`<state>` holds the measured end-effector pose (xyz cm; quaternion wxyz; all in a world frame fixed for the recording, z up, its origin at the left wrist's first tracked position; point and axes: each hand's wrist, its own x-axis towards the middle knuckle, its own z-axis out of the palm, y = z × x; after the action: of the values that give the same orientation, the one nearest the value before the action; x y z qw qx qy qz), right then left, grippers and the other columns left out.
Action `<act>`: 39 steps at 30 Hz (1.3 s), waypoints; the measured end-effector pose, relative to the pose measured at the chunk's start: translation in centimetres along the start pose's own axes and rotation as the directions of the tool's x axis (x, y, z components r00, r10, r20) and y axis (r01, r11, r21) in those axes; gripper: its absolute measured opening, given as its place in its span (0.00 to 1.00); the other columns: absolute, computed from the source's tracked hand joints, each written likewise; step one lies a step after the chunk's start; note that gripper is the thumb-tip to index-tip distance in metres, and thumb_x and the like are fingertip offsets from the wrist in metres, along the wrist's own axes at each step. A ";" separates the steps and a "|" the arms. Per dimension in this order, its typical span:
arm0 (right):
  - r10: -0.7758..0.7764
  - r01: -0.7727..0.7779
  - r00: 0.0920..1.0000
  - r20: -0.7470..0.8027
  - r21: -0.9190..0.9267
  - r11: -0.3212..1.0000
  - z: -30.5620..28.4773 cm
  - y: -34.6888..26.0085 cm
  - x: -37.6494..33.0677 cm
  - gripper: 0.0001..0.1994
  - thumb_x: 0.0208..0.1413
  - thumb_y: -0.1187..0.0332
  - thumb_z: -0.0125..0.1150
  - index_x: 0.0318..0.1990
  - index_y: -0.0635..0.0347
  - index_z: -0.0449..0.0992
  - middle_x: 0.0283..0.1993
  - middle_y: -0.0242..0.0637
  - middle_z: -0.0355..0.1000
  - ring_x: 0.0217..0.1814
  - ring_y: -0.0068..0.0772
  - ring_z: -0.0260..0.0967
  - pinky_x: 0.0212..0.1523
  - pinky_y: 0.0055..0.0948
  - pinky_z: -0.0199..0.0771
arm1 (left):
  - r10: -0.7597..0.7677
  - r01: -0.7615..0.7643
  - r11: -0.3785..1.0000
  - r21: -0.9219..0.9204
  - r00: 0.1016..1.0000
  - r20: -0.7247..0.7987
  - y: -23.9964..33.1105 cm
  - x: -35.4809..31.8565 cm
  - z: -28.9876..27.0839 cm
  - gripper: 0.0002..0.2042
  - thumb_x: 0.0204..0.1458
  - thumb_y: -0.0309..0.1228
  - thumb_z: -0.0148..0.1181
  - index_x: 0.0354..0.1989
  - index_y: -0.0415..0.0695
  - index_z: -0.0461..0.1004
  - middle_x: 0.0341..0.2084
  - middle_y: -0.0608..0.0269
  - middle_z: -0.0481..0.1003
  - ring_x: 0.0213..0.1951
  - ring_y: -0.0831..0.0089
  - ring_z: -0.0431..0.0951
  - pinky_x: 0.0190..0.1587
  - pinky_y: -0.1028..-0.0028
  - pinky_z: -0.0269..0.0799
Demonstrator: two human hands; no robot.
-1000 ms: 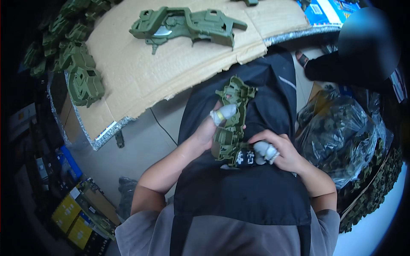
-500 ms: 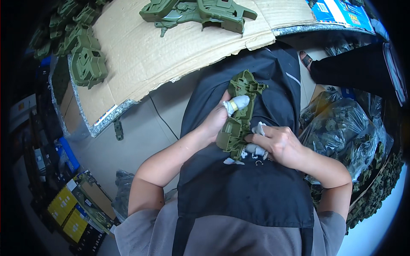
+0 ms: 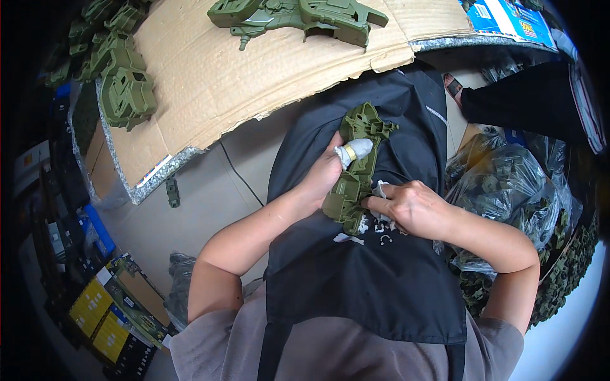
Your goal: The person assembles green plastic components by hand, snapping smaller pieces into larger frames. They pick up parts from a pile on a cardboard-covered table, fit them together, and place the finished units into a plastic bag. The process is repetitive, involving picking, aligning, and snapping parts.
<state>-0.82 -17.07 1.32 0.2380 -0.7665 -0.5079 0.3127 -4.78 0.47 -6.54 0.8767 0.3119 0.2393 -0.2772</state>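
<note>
Resting in left hand (image 3: 326,174), green shell (image 3: 350,188), right hand (image 3: 413,207) alongside

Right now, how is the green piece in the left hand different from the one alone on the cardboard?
The held green piece is gripped by the left hand; the lone green piece lies untouched on cardboard. The held piece runs up and down the picture; the lone piece stretches sideways. Both are green with uneven outlines.
</note>
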 end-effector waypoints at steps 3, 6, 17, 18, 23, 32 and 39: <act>0.011 -0.010 1.000 -0.014 0.054 0.998 1.0 0.5 0.0 0.10 0.38 0.78 0.55 0.33 0.64 0.70 0.25 0.45 0.68 0.24 0.45 0.71 0.25 0.38 0.73 | -0.009 0.010 1.000 0.016 0.999 -0.044 0.2 -0.2 0.2 0.22 0.59 0.31 0.49 0.61 0.53 0.56 0.41 0.68 0.70 0.36 0.81 0.73 0.35 0.77 0.73; 0.016 -0.014 0.999 -0.030 0.096 0.995 2.0 1.0 0.4 0.11 0.38 0.79 0.55 0.34 0.64 0.70 0.25 0.45 0.68 0.25 0.46 0.72 0.27 0.39 0.74 | -0.007 0.015 0.988 0.151 0.999 -0.053 0.0 0.0 0.0 0.23 0.59 0.33 0.49 0.63 0.52 0.54 0.46 0.66 0.69 0.40 0.78 0.73 0.38 0.75 0.74; -0.239 0.008 0.704 -0.669 -0.330 0.944 -13.2 2.4 8.1 0.28 0.48 0.65 0.62 0.59 0.54 0.64 0.56 0.56 0.60 0.56 0.54 0.60 0.55 0.39 0.62 | 0.344 -0.388 0.920 0.059 0.869 0.357 6.7 -6.2 -0.6 0.29 0.57 0.39 0.49 0.64 0.44 0.48 0.55 0.52 0.64 0.53 0.61 0.70 0.52 0.63 0.70; -0.257 -0.002 0.725 -0.639 -0.375 0.927 -12.4 4.6 10.1 0.30 0.50 0.65 0.60 0.62 0.52 0.59 0.57 0.59 0.58 0.57 0.57 0.59 0.57 0.39 0.61 | 0.343 -0.298 0.939 -0.172 0.851 0.398 8.2 -6.8 -1.5 0.26 0.60 0.44 0.43 0.62 0.42 0.52 0.51 0.49 0.68 0.50 0.57 0.73 0.52 0.61 0.71; 0.036 0.204 0.622 -0.782 0.207 0.957 -9.2 2.4 11.1 0.28 0.52 0.68 0.59 0.62 0.60 0.60 0.59 0.56 0.59 0.63 0.54 0.57 0.61 0.34 0.57 | 0.703 -0.696 0.703 0.148 0.711 0.003 10.9 -9.3 -2.1 0.23 0.62 0.45 0.39 0.59 0.43 0.55 0.49 0.49 0.69 0.49 0.54 0.73 0.53 0.59 0.70; 0.016 0.176 0.615 -0.788 0.157 0.972 -1.9 -3.8 7.8 0.31 0.50 0.70 0.62 0.62 0.62 0.59 0.62 0.57 0.57 0.62 0.56 0.58 0.58 0.38 0.62 | 0.826 -0.783 0.563 0.265 0.546 -0.140 8.7 -4.9 0.3 0.27 0.55 0.24 0.52 0.62 0.47 0.49 0.55 0.59 0.62 0.55 0.68 0.65 0.56 0.67 0.64; 0.166 0.350 0.842 -0.513 0.755 0.554 -3.3 -0.5 5.4 0.34 0.54 0.69 0.57 0.67 0.57 0.49 0.66 0.44 0.53 0.65 0.38 0.55 0.62 0.31 0.57 | 0.824 -0.831 0.553 -0.058 0.556 -0.108 9.2 -5.6 1.1 0.17 0.50 0.18 0.55 0.50 0.38 0.66 0.42 0.59 0.72 0.42 0.69 0.76 0.42 0.70 0.77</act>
<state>2.77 -12.06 2.68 0.7158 -0.5884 -0.2553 0.2760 -2.77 7.56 1.32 0.9100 0.3519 0.1081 0.1905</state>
